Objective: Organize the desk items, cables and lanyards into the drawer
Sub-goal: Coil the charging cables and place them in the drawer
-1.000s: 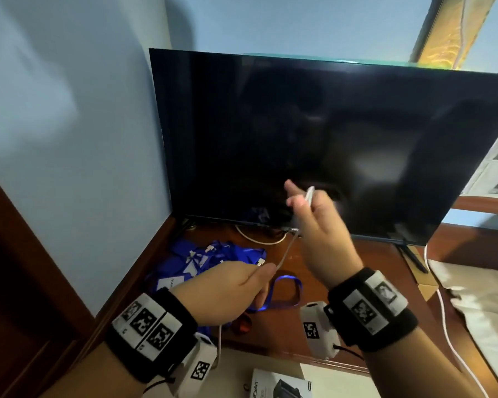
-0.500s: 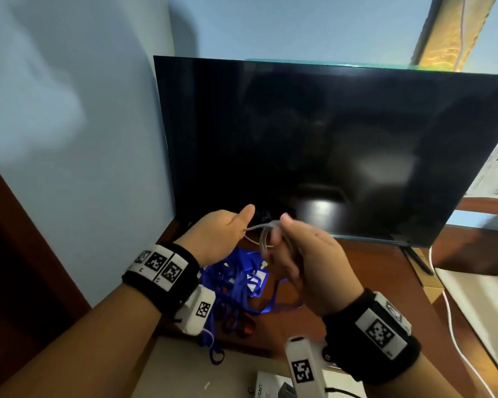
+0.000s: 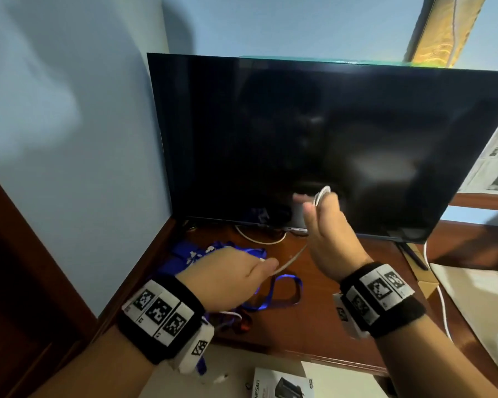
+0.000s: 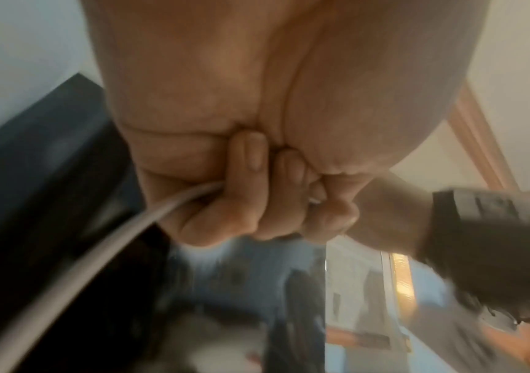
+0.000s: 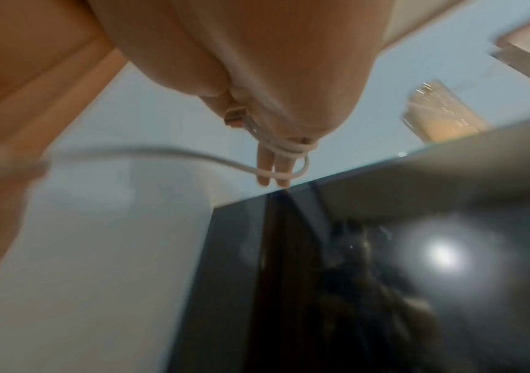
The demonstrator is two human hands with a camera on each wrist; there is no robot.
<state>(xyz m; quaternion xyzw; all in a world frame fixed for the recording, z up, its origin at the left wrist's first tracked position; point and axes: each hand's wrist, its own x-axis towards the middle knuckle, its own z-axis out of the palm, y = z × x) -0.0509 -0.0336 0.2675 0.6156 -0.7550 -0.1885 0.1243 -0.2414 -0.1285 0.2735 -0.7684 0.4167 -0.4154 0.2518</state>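
Winding step: your left hand [image 3: 227, 278] clenches the cable [image 3: 289, 261] at 8 o'clock from your right hand [image 3: 325, 239], which grasps the coil round its fingers [image 5: 265, 161]. Next: feed slack, loop again, taut.

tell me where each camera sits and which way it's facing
Head: on the person's head, looking forward and down at the tv screen and wooden desk; both forearms, left grip and right grip show.
Left wrist: on the left wrist, looking along the palm at curled fingers holding the white cable.
Right wrist: on the right wrist, looking along straight fingers wound with cable, toward the screen.
Shared: head and right wrist both show the cable and screen.
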